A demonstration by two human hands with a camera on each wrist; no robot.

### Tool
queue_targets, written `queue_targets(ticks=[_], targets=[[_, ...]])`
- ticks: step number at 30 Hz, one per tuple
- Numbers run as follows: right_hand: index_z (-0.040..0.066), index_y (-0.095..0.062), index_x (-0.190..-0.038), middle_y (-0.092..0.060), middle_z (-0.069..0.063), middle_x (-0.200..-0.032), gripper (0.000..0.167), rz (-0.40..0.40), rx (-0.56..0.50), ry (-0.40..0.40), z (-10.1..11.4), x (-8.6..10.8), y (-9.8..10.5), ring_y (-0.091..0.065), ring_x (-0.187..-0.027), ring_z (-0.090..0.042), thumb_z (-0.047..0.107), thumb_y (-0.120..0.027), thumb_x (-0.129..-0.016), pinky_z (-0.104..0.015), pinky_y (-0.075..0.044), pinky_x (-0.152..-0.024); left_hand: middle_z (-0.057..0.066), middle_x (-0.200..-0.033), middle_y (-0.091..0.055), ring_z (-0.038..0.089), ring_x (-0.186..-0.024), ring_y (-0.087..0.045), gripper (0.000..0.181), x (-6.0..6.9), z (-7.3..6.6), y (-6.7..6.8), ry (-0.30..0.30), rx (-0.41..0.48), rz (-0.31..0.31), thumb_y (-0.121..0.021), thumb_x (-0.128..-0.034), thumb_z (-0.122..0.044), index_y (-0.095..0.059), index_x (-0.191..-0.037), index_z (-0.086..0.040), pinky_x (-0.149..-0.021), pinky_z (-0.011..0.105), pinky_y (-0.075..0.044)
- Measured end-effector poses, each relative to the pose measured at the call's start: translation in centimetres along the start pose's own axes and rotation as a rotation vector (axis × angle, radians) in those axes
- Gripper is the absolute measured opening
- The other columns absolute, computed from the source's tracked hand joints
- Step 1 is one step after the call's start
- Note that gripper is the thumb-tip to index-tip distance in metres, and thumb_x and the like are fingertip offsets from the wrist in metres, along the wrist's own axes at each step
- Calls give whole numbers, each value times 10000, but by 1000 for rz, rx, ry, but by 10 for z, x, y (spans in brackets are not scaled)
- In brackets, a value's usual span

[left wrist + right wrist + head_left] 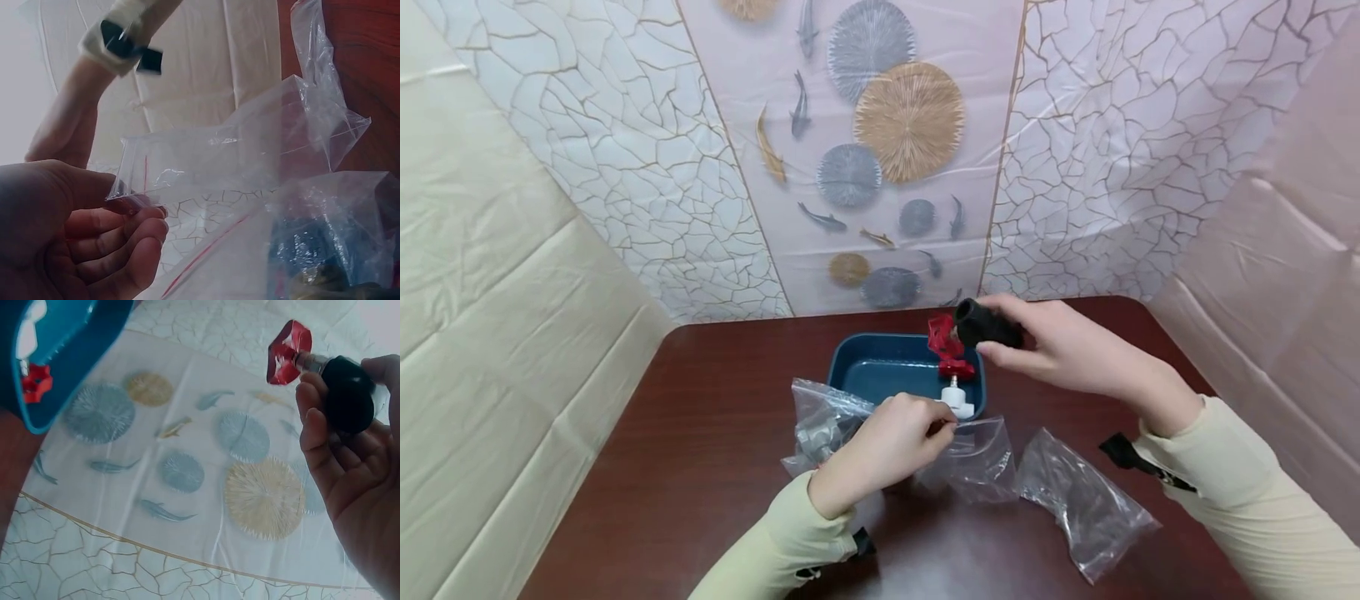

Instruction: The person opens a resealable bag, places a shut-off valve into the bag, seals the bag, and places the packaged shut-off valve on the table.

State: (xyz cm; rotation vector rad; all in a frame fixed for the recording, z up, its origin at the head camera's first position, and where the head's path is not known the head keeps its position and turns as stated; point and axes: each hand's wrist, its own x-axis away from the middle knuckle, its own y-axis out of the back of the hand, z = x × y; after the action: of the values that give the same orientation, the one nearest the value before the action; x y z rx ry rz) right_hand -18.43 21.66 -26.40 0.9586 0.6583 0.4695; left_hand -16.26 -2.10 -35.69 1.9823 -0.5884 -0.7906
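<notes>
Head view: black valve (988, 325) gripped in right hand (1063, 343), jutting leftward near blue tray (880, 375) toward the bench's (715, 400) far edge; left hand (891, 442) pinching clear bag (194, 159)!

1. A reddish-brown tabletop (647, 467) stood before a patterned backdrop (940, 187).
2. Discs (910, 122) and fish (801, 104) decorated its pale central panel (730, 50), between gold-veined side panels (632, 142).
3. Creased plain coverings (490, 333) hung at left and right.

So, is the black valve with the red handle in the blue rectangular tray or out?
Out: the right hand holds the valve, and the right wrist view shows it apart from the tray.
</notes>
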Motion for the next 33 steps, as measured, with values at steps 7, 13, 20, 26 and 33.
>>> queue_targets(ticks=[7,13,20,26,33], targets=[[195,-527,-1326,-545,128,-759,422,35,-54,60,2,26,-15,-498,-576,-13,166,-713,-949,-239,-465,-513,-83,-564,-485,41,-478,-432,155,-6,4,12,40,36,5,-668,-963,-130,-712,-817,-104,-470,178,-372],[213,-535,-1329,-548,151,-786,404,64,-74,63,-1,40,-23,-511,-614,4,185,-702,-963,-225,-465,-544,-73,-543,-450,57,-490,-404,237,-10,8,16,32,31,-10,-643,-966,-92,-621,-736,-146,-475,184,-338],[244,-537,-1353,-535,162,-760,369,195,-94,58,-2,43,-26,-486,-587,9,232,-649,-1001,-219,-456,-538,-55,-639,-555,52,-496,-427,131,-8,11,10,48,81,5,-630,-983,-92,-759,-963,-80,-485,176,-371],[230,-553,-1350,-542,166,-765,352,297,-81,34,7,38,-25,-489,-579,16,270,-629,-1008,-220,-456,-536,-42,-727,-617,56,-530,-466,166,-10,12,10,68,111,4,-640,-1003,-162,-760,-1050,-58,-515,182,-417],[197,-607,-1316,-621,146,-998,341,231,30,77,15,37,-33,-534,-707,26,203,-656,-978,-211,-472,-627,-19,-801,-664,41,-532,-476,158,-12,11,11,50,132,35,-621,-1008,-126,-753,-1064,-58,-517,172,-415]])
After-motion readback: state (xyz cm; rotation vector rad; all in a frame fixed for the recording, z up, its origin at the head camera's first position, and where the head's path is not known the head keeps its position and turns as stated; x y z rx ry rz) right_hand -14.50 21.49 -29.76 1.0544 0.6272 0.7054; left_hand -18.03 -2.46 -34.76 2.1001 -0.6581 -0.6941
